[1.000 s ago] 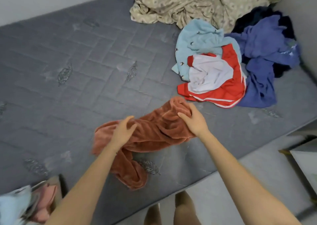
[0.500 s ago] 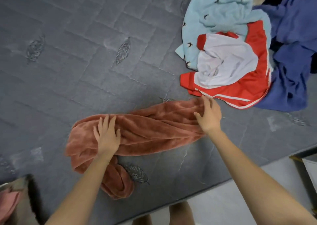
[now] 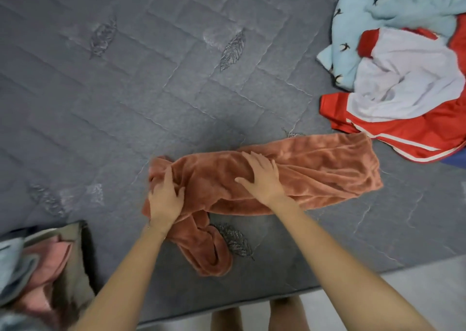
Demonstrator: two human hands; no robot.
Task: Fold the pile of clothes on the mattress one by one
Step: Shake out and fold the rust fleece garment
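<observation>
Head cam, looking straight down. The rust-orange fuzzy fleece garment (image 3: 290, 177) is stretched out left to right across the lower middle of the frame. It lies on the grey quilted mattress with stitched leaf patterns (image 3: 151, 91), pretty close to the mattress's near edge. It's rumpled rather than flat, and one narrow part (sleeve or leg, can't tell) trails down from its left end and bunches up toward the bottom of the frame.

The right hand (image 3: 262, 177) is flat on the middle of the fleece, fingers spread wide, palm pressing down. The left hand (image 3: 165, 199) sits on the bunched left end, fingers laid out over the fabric, not gripping it as far as I can see. It's a bit blurry though.

In the upper right corner is the unfolded pile. A red and white sports jacket with white stripes (image 3: 403, 103) lies crumpled on top of a light blue garment with tiny dark bird prints (image 3: 390, 3). The jacket's lower edge is just beside the fleece's right end. I can't tell if they actually touch.

In the lower left corner is a stack of pink and pale blue fabrics (image 3: 45, 262), partly cut off by the frame. The person's bare legs (image 3: 285, 313) show at the bottom centre, on a pale floor (image 3: 416, 280).
</observation>
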